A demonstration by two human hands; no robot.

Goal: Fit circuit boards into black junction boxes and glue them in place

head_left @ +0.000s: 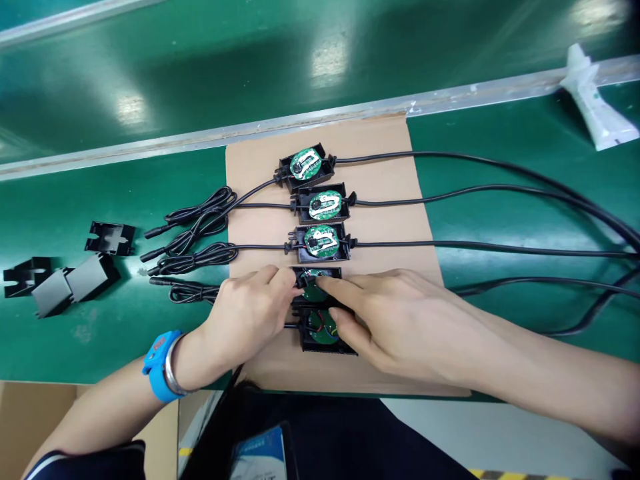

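Note:
Several open black plastic boxes [343,250] with round green circuit boards [323,240] lie in a column on brown cardboard. The upper three boards bear white paste; each box has a black cable at both ends. My left hand [255,303] is closed at the left end of the fourth box [330,273], its fingertips pinched on the edge. My right hand [400,313] rests at that box's right end, index fingertip over its board, thumb lower down beside the lowest box [330,347]. Red, blue and yellow wires show in the lowest box. Fingers partly hide both boxes.
Bundled black cables with plugs [195,260] lie left of the cardboard [380,137]. Several empty black covers [110,238] sit farther left on the green table [150,347]. Long cables [500,250] run off right. A white tube [590,100] lies at the upper right by a metal ledge.

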